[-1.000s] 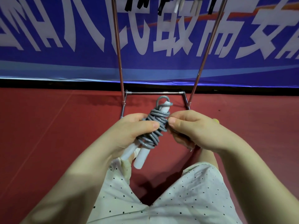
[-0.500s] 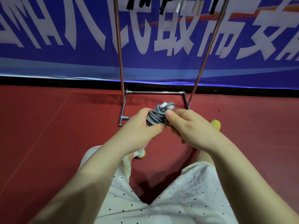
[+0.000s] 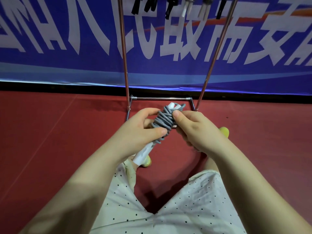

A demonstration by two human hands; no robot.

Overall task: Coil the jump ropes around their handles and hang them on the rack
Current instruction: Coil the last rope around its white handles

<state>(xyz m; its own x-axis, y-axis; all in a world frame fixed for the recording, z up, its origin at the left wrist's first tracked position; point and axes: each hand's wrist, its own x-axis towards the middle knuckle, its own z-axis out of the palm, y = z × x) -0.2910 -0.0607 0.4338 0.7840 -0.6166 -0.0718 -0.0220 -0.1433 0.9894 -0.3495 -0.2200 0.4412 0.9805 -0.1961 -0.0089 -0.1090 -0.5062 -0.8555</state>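
Note:
A grey jump rope (image 3: 163, 121) is wound in many turns around its two white handles (image 3: 143, 153), which stick out below the coil. My left hand (image 3: 141, 130) grips the bundle from the left, thumb across the lower turns. My right hand (image 3: 194, 127) pinches the upper turns of the rope from the right. The bundle is held in front of the foot of a chrome rack (image 3: 161, 98) whose two uprights rise out of the frame. Several coiled ropes (image 3: 185, 7), black and white, hang at the top of the rack.
The rack stands on a red floor (image 3: 50, 141) against a blue banner with white lettering (image 3: 67, 39). My legs in white dotted shorts (image 3: 185, 208) and yellow-green shoes (image 3: 224, 131) are below my hands.
The bundle tipped away and then back up, so its white handles show below my left hand again. My right thumb shifted up onto the upper turns. The view tilted up a little, showing more hanging ropes.

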